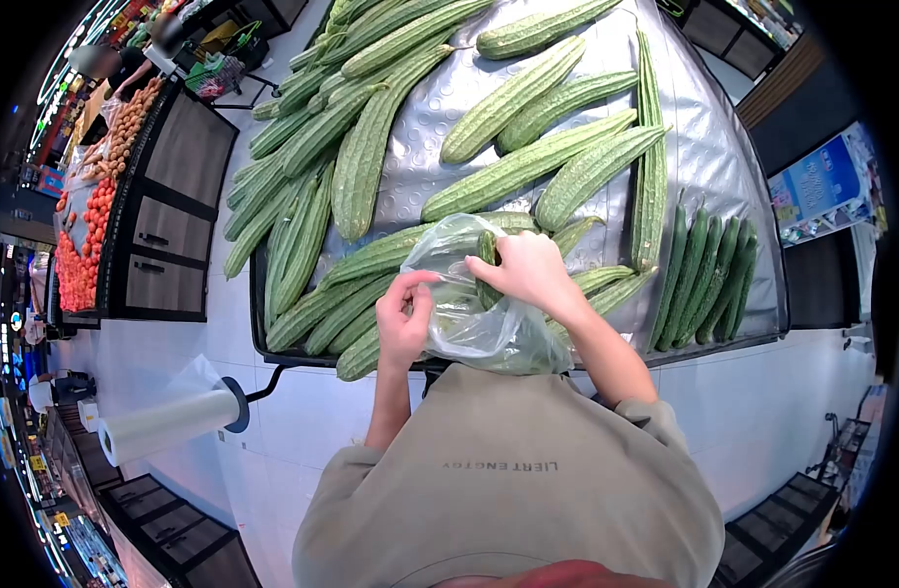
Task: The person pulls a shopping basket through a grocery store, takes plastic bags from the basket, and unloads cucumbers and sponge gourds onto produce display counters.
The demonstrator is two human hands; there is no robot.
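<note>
A clear plastic bag hangs open between my two hands at the near edge of the display. My left hand is closed on the bag's left rim, thumb against fingers. In my right hand is a dark green cucumber, held upright at the bag's mouth. Pale ridged gourds lie just beyond the bag, and more gourds lie beside my left hand. The lower part of the cucumber shows through the bag's film.
Dark cucumbers stand in a row at the display's right. A long gourd pile covers its left side. A bag roll sticks out at the lower left. Beyond, at the upper left, a person stands by a tomato stand.
</note>
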